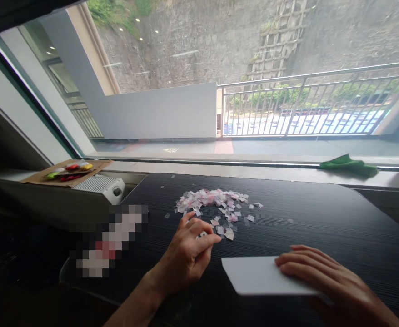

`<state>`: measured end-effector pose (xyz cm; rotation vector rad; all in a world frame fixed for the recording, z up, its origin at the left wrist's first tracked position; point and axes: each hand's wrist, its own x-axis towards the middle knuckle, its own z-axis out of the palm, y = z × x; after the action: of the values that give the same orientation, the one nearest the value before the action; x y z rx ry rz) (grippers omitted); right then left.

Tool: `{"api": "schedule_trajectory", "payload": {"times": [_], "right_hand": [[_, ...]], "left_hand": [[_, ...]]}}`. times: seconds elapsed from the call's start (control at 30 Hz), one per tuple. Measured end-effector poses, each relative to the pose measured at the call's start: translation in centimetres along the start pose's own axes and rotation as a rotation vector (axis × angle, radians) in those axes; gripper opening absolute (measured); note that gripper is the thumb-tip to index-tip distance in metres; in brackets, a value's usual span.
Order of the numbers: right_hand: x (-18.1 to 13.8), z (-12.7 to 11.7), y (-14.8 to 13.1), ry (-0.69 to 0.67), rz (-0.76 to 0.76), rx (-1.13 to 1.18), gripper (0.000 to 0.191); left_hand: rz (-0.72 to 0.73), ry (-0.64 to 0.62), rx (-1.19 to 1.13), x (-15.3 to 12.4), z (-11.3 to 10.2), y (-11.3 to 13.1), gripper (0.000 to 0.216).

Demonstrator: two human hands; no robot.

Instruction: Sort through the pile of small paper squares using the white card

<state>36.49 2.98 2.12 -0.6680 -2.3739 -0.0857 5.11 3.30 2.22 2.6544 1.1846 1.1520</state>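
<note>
A pile of small pink and white paper scraps [211,201] lies on the dark wood-grain table [322,213]. My left hand [189,254] rests at the pile's near edge, fingers curled, thumb and forefinger pinched together over a scrap by the loose pieces. My right hand [325,277] lies flat, fingers stretched, pressing on the right end of a white card [257,274] at the table's near side.
A green cloth [349,165] lies on the window sill at the right. At the left, a cardboard sheet [66,171] carries coloured items, beside a white slatted device [100,185]. A blurred patch covers an object near the table's left edge. A window spans the back.
</note>
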Motion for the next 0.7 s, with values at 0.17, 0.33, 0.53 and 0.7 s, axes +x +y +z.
{"api": "schedule_trajectory", "payload": {"times": [0.17,0.33,0.53,0.7], "right_hand": [[0.6,-0.1,0.8,0.072,0.408,0.100,0.013],[1.7,-0.2,1.0,-0.004,0.493,0.170,0.012],[0.9,-0.9,1.0,0.015,0.549,0.141,0.018],[2.1,0.0,0.9,0.004,0.585,0.206,0.021]], "left_hand": [[-0.098,0.091,-0.008,-0.4,0.1,-0.4,0.028],[-0.141,0.153,-0.003,-0.6,-0.2,-0.7,0.025],[-0.153,0.189,-0.020,-0.5,-0.2,-0.7,0.025],[-0.155,0.184,-0.012,-0.4,-0.2,-0.7,0.025]]}}
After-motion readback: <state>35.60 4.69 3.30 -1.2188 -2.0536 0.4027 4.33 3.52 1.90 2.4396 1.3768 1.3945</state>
